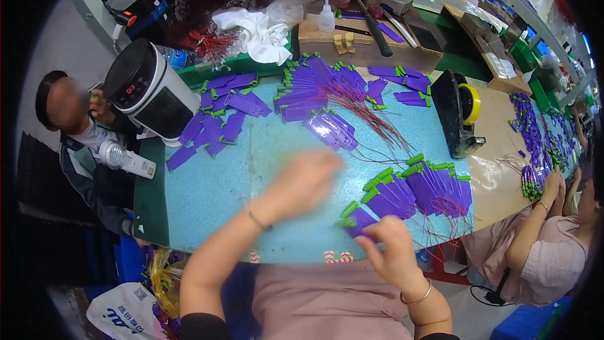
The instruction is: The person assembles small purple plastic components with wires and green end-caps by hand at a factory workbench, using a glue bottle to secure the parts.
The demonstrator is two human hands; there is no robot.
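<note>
A blue-covered worktop (220, 226) was set across the centre, its dark green surround (150, 214) left exposed on the left. It was adjoined on the right by a tan worktop (497, 182). A low wooden stand (352, 49) was placed along the back. A grey wall (53, 41) was seen far left, a pale floor (462, 308) lower right; a bluish-white light (586, 43) was glimpsed upper right.

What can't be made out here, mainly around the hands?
All in head view:
Left hand: motion blur hides finger positions and anything held.
Purple piece in the right hand: partly covered by that hand.
Co-worker at right: partly cut off by the dark fisheye rim.
</note>
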